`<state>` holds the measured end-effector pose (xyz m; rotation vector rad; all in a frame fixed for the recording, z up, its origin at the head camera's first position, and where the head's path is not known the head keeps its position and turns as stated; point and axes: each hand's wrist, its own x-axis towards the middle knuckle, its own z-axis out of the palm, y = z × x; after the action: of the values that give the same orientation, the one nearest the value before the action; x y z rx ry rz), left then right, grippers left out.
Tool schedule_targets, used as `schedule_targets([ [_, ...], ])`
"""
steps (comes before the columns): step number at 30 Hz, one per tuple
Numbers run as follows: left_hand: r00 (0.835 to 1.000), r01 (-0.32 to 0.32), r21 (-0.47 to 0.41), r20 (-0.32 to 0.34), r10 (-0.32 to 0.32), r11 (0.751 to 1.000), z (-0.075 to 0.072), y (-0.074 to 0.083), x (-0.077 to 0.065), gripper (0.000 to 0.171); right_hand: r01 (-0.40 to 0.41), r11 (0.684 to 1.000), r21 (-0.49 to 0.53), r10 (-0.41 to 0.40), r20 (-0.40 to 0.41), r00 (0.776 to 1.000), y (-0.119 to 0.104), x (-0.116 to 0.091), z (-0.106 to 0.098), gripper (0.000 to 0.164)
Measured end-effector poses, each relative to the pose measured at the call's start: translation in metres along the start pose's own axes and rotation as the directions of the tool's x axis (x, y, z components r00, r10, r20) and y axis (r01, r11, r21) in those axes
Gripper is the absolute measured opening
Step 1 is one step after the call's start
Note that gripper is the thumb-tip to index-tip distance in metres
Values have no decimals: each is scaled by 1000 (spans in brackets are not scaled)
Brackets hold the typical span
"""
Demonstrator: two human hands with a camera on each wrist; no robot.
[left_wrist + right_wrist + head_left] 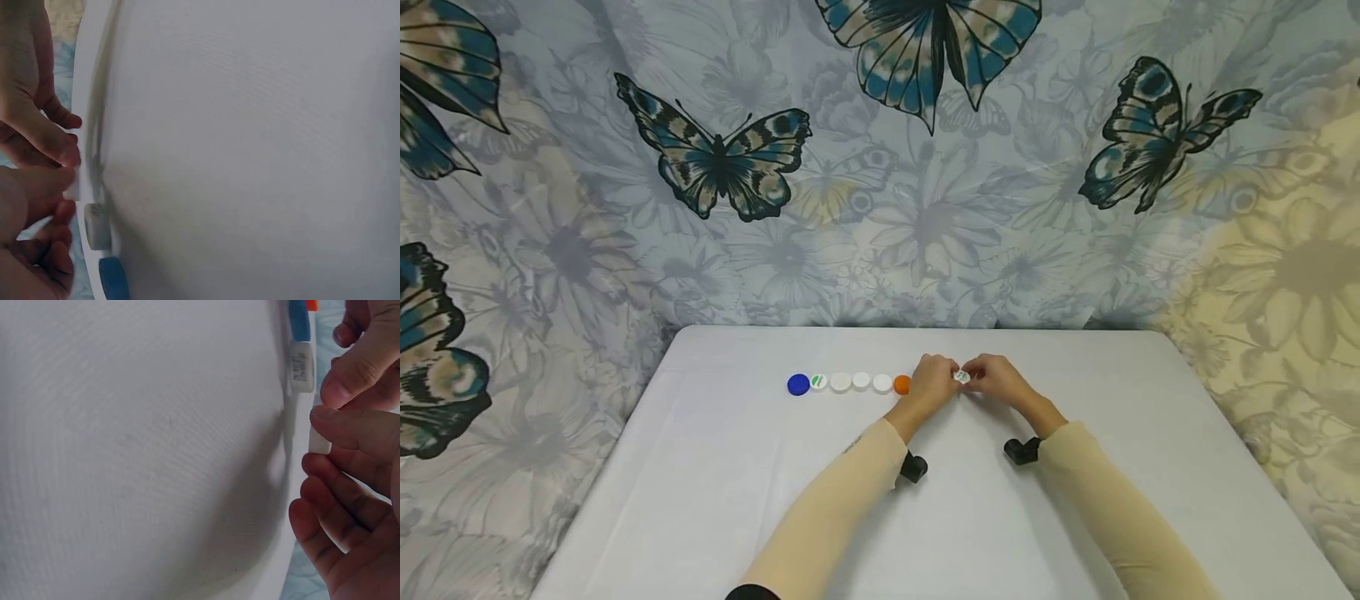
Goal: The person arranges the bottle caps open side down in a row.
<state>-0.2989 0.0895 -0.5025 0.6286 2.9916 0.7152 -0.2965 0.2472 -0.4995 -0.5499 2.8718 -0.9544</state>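
Observation:
Above the right end of a row of bottle caps, both hands meet at one small white bottle cap (961, 377) with green print on top. My left hand (934, 379) pinches its left side with thumb and finger. From the other side my right hand (996, 377) pinches it too; the right wrist view shows the thumb across the white cap (319, 442). Below the hands in the left wrist view stand a white cap (98, 227) and a light-blue cap (114, 279), hidden behind the left hand in the head view. An orange cap (902, 384) sits left of that hand.
The row runs left along the white table (737, 492): several white caps (840, 382), one green-printed white cap (819, 382) and a dark-blue cap (798, 384) at the end. A butterfly-patterned cloth (940, 217) hangs behind the table's far edge.

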Motion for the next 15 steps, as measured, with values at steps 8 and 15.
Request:
schedule_targets([
  [8,997,-48,163,66,38,985,-2,0,-3,21,21,1000,-2,-21,15,1000,2,0,11,28],
  [15,995,-40,-57,87,45,998,-16,-3,-8,27,-31,999,-20,32,31,999,3,-6,3,34],
])
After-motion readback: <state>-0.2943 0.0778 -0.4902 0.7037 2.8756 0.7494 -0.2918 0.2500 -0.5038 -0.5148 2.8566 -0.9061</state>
